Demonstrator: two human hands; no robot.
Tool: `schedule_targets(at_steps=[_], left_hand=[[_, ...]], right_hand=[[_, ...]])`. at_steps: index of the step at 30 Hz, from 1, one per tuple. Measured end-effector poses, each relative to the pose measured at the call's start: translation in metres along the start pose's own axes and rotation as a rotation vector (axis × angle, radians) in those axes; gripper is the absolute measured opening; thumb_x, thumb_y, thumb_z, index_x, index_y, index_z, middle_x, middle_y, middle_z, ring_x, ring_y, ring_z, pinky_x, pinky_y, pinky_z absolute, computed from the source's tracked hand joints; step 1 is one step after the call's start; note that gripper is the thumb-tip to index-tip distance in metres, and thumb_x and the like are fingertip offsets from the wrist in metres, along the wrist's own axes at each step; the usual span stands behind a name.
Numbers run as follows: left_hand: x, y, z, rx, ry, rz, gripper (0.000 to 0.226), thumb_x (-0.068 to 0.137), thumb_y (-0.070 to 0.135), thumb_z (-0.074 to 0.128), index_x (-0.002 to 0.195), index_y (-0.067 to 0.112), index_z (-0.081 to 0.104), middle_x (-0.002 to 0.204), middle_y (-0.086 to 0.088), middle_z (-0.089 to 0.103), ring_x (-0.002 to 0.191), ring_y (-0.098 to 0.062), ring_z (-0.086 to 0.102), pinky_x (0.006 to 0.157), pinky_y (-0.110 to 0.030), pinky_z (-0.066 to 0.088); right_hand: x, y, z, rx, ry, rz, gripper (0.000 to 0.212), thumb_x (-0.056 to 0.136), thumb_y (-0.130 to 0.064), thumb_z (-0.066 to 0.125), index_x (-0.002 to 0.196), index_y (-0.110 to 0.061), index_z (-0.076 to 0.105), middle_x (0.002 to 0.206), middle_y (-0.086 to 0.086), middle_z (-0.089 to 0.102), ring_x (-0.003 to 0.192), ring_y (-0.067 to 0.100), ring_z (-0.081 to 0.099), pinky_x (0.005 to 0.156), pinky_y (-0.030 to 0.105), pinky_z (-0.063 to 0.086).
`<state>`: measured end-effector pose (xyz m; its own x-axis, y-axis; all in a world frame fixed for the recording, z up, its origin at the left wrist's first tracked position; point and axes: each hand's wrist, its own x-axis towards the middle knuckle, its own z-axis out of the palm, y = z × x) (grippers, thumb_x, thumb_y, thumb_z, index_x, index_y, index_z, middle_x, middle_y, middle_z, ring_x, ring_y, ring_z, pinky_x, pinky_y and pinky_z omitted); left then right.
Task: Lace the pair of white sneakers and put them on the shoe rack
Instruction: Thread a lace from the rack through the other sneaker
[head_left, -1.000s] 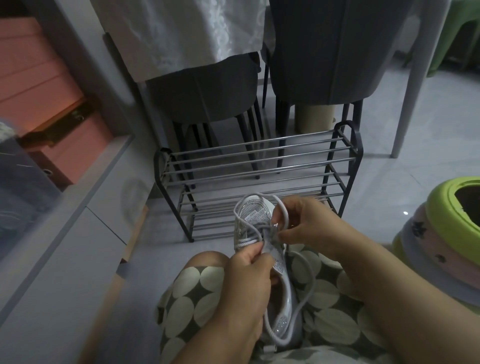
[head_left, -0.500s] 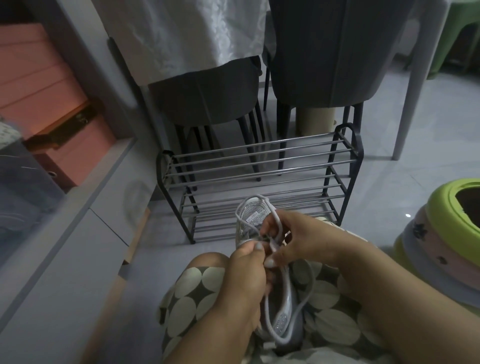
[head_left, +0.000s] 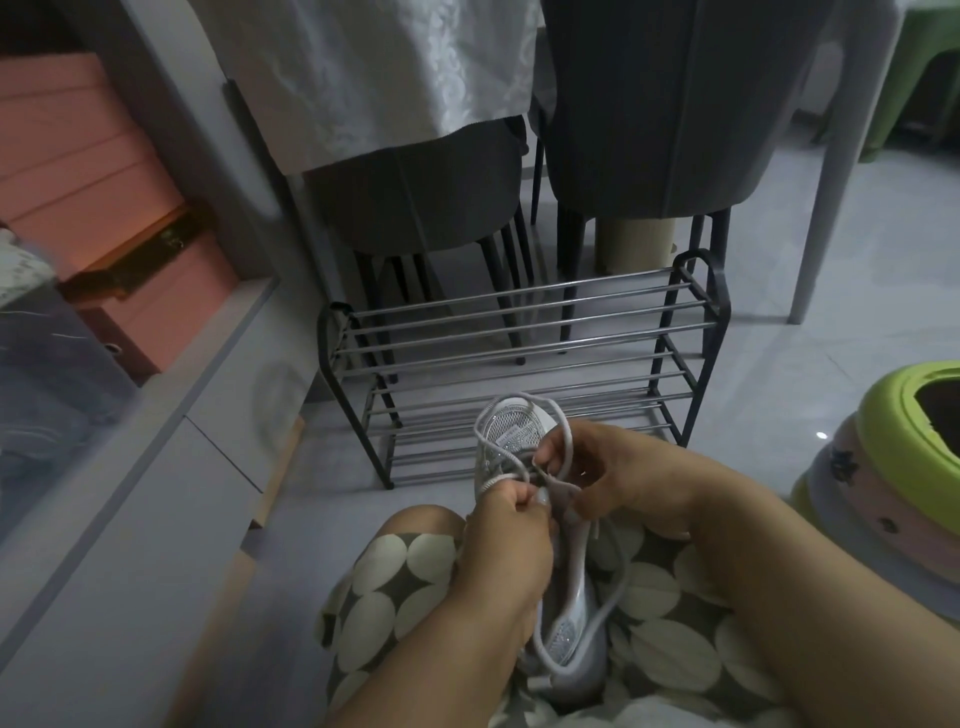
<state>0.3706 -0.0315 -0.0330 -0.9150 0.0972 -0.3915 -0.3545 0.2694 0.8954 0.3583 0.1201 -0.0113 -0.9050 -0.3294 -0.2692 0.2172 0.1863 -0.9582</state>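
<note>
Lap first: sneaker (head_left: 524, 441) lying across the spotted skirt (head_left: 395, 587), toe out at twelve o'clock. Left hand (head_left: 506, 540) pinches lace at the eyelets, grip clamped; right hand (head_left: 608, 478) at two o'clock has fingers curled round a loop of lace (head_left: 563, 431), clamped too. Lace looks soft and floppy, likely to slip, so take it near the tip; shoe seems light, best held by the sole. Beyond, at twelve, shoe rack (head_left: 519, 332) waits on the floor.

tiled floor (head_left: 810, 384), shoe rack (head_left: 524, 364) (bare), stacked stools (head_left: 883, 499)
</note>
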Motion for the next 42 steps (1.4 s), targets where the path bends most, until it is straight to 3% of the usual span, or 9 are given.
schedule_targets(at_steps=[5,12,14,19,25,30,34,38,42], left_hand=[[-0.022,0.019,-0.016,-0.142,-0.161,-0.012,0.021,0.101,0.010,0.043,0.086,0.011,0.057,0.064,-0.001,0.046,0.037,-0.002,0.029,0.035,-0.016,0.024],[-0.051,0.075,-0.103,-0.413,-0.243,0.229,0.008,0.081,0.006,0.050,0.076,0.001,0.054,0.053,-0.003,0.045,0.034,-0.003,0.024,0.033,-0.013,0.018],[-0.048,0.076,-0.121,-0.262,-0.136,0.267,0.009,0.075,0.011,0.058,0.067,0.007,0.060,0.052,-0.005,0.046,0.035,-0.007,0.029,0.035,-0.015,0.020],[-0.029,0.053,-0.097,0.618,0.106,0.344,0.030,0.093,0.038,0.051,0.074,0.019,0.063,0.074,0.005,0.059,0.064,-0.009,0.051,0.059,-0.027,0.038],[-0.003,0.030,-0.053,0.817,0.005,0.649,0.011,0.087,0.042,0.062,0.092,0.033,0.066,0.089,0.016,0.046,0.101,-0.007,0.041,0.089,-0.026,0.039],[0.010,0.021,-0.043,0.965,-0.016,0.709,0.020,0.091,0.043,0.058,0.097,0.027,0.068,0.092,0.010,0.044,0.099,-0.010,0.033,0.090,-0.026,0.035],[0.011,0.025,-0.048,0.827,-0.050,0.748,0.021,0.094,0.033,0.056,0.083,0.020,0.070,0.086,0.006,0.050,0.095,-0.014,0.041,0.086,-0.030,0.037],[0.005,0.039,-0.068,0.294,-0.026,0.665,0.032,0.093,0.015,0.057,0.062,0.018,0.064,0.078,0.007,0.054,0.080,-0.011,0.056,0.078,-0.023,0.045],[-0.002,0.049,-0.086,-0.061,0.082,0.615,0.029,0.074,0.019,0.050,0.053,0.002,0.055,0.062,0.000,0.051,0.061,-0.005,0.051,0.059,-0.013,0.042]], right_hand=[[0.001,0.003,0.000,-0.105,0.086,-0.007,0.053,0.050,0.002,0.062,0.102,-0.010,0.058,0.092,0.011,0.055,0.082,0.019,0.052,0.071,0.033,0.045],[0.002,0.008,-0.004,-0.143,0.098,0.044,0.045,0.055,0.003,0.067,0.098,-0.004,0.055,0.092,0.015,0.054,0.083,0.026,0.051,0.080,0.048,0.050],[0.003,0.008,-0.003,-0.092,0.104,0.030,0.038,0.054,0.007,0.065,0.087,-0.008,0.052,0.083,0.011,0.049,0.076,0.024,0.046,0.069,0.039,0.044],[0.004,0.009,-0.001,-0.017,0.096,0.019,0.040,0.051,0.008,0.063,0.083,-0.014,0.051,0.080,0.008,0.048,0.073,0.020,0.045,0.064,0.030,0.042],[0.004,0.011,-0.004,0.047,0.053,0.014,0.042,0.052,0.009,0.064,0.087,-0.012,0.052,0.079,0.007,0.050,0.072,0.020,0.048,0.064,0.027,0.045],[0.004,0.014,-0.005,0.053,0.052,-0.005,0.042,0.053,0.009,0.066,0.087,-0.012,0.052,0.081,0.009,0.049,0.073,0.022,0.046,0.064,0.030,0.043],[0.005,0.013,-0.006,0.044,0.037,-0.010,0.042,0.053,0.006,0.068,0.088,-0.011,0.052,0.083,0.011,0.050,0.074,0.022,0.049,0.066,0.031,0.045],[0.007,0.013,-0.005,0.015,0.036,-0.026,0.042,0.052,0.002,0.069,0.089,-0.010,0.054,0.087,0.013,0.051,0.079,0.023,0.049,0.071,0.035,0.044],[0.008,0.013,-0.007,-0.026,0.021,-0.012,0.051,0.050,-0.002,0.072,0.097,0.003,0.055,0.089,0.014,0.054,0.082,0.026,0.052,0.078,0.040,0.046]])
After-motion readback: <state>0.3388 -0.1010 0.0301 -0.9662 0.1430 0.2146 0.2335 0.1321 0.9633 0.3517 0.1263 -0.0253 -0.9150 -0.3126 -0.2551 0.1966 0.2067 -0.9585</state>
